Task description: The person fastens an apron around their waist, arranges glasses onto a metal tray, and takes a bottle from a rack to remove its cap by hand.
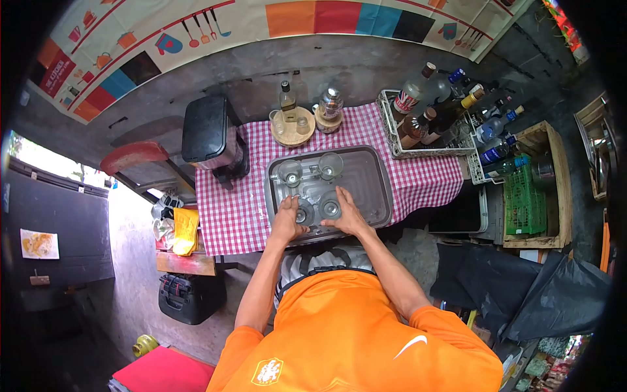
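Observation:
A grey rectangular tray (369,186) lies on the checkered cloth before me, with several clear glasses standing in it. My left hand (286,221) curves around the outer side of the near left glass (302,213), thumb toward the middle. On the other side, my right hand (348,214) is wrapped against the near right glass (331,208), its fingertips reaching past the far side. Behind these two stand a far left glass (290,173) and a far right glass (330,166), both untouched. The hands partly hide the near glasses' sides.
A wooden round tray (287,136) with a small bottle stands behind the grey tray, beside a metal-topped jar (330,108). At right, a white basket (424,149) holds several bottles. A black bin (210,130) stands at left, and a green crate (528,199) far right.

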`<state>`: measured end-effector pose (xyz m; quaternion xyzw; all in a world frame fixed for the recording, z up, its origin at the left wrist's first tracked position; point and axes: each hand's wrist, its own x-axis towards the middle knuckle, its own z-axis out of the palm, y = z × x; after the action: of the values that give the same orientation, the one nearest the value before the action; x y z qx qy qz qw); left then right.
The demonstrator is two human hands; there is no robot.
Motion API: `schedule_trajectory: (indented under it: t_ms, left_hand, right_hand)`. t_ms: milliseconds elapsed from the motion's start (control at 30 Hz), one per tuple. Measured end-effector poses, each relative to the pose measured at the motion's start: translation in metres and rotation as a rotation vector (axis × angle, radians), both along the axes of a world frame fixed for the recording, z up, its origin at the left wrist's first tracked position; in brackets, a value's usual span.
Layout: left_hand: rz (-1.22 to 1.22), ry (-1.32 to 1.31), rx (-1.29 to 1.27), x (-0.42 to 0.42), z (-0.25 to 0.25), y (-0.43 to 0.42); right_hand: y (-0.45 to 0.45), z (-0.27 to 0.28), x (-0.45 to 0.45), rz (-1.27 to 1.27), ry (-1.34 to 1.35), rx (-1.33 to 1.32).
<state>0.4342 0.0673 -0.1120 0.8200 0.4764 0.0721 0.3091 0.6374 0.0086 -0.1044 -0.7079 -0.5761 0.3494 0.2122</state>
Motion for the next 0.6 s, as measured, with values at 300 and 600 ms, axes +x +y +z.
schedule_trajectory:
  t_ms: [300, 600]
  left_hand:
    - [0.026, 0.005, 0.013, 0.001, 0.013, -0.013]
    - [0.054, -0.349, 0.242, 0.007, 0.024, -0.059]
  right_hand:
    - [-0.067, -0.014, 0.022, -0.392, 0.222, -0.035]
    - [-0.213, -0.076, 0.05, -0.545, 0.253, -0.685]
